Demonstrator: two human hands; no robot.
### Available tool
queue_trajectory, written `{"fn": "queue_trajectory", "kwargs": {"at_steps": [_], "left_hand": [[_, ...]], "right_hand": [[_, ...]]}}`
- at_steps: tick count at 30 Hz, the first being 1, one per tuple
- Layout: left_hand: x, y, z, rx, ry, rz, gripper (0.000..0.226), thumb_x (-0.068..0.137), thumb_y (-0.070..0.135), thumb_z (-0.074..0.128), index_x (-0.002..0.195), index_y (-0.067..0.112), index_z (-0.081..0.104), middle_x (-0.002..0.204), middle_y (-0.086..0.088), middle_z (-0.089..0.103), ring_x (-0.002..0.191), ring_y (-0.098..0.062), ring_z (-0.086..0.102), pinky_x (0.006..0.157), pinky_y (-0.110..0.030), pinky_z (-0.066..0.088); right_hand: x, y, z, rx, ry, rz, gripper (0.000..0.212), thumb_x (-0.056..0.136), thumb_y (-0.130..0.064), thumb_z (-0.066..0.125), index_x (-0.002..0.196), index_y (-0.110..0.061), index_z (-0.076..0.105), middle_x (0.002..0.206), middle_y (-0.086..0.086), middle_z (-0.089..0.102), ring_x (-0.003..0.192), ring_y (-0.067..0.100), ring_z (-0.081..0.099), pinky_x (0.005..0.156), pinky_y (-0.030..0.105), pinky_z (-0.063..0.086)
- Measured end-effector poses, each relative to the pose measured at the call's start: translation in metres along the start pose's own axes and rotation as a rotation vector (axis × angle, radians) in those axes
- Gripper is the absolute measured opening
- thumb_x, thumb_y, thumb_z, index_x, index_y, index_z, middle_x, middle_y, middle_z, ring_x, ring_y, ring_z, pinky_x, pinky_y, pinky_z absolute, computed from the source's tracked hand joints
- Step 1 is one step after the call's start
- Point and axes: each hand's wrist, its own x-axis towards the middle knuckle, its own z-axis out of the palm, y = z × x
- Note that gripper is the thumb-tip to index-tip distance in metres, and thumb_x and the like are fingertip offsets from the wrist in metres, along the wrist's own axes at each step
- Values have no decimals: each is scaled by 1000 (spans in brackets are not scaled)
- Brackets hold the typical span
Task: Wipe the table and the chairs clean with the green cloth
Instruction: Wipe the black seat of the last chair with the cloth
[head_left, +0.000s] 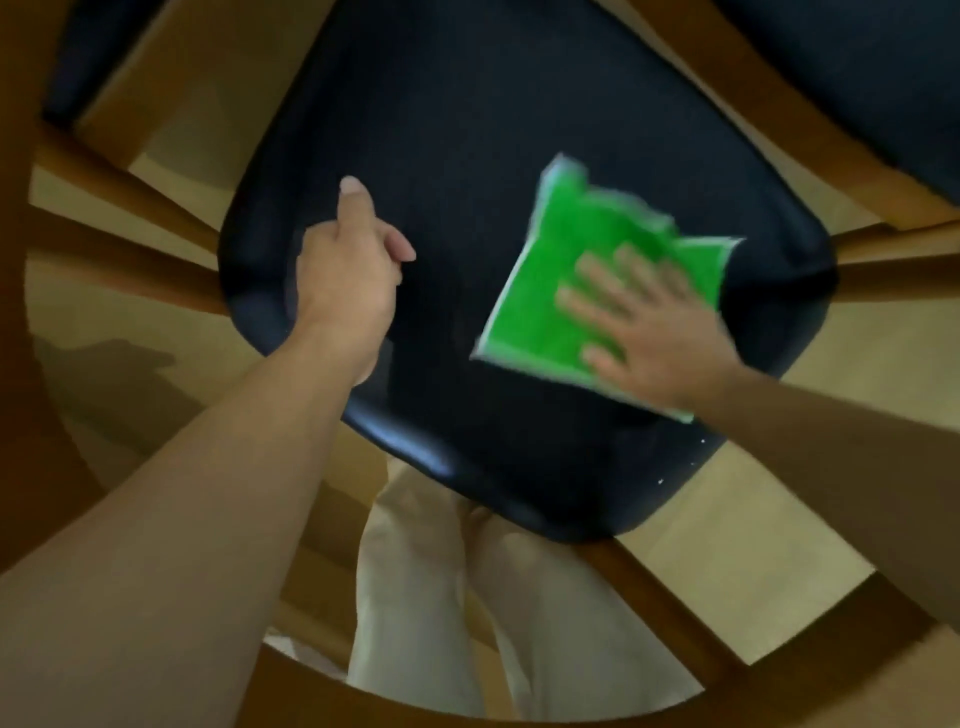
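The green cloth (597, 280), judged soft, light and best pressed flat under a spread palm, is held down on the dark chair seat (467, 130) by the flat-fingered right hand (649, 332), while the left hand (348, 275) is loosely curled, holding nothing; no containers seen.

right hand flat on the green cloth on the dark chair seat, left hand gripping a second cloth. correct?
Not quite. The head view shows the left hand holding no second cloth: its fingers are loosely curled with the thumb up, over the left side of the chair seat. The rest stands: the right hand lies flat on the green cloth, which lies on the dark seat.
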Motion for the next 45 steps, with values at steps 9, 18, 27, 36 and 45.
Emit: {"fn": "queue_trajectory", "kwargs": {"at_steps": [9,18,27,36,45], "left_hand": [[-9,11,30,338,-171,224,22,95,34,47,82,26,64,82,10,63,81,-12,59,70,-28,45],[19,31,81,1058,-434,106,141,62,76,68,141,25,-37,145,0,-49,138,-31,-37,111,-64,-4],[36,26,86,1082,-623,-100,151,54,73,76,136,27,-43,143,-3,-51,139,-35,-32,115,-60,4],[22,41,96,1241,-519,-99,150,59,75,70,131,18,-49,128,-11,-63,126,-37,-47,107,-67,-9],[36,22,96,1107,-714,-160,101,82,50,68,152,5,11,155,-13,20,136,-35,22,106,-48,26]], "right_hand": [[11,-135,-4,324,11,1197,66,97,-47,30,155,-19,14,161,15,7,146,42,8,113,62,15],[-8,-192,3,454,-54,1259,61,96,-54,26,152,-32,16,160,6,14,142,44,21,107,67,23],[-18,-1,9,632,353,1856,59,96,-52,21,152,-35,11,161,0,16,142,30,24,110,53,22],[-13,-118,4,762,201,2504,66,93,-43,20,143,-3,35,139,26,43,124,45,41,102,51,30],[28,15,1,489,246,2240,66,97,-48,21,153,-13,15,157,20,20,141,41,21,111,59,17]]}}
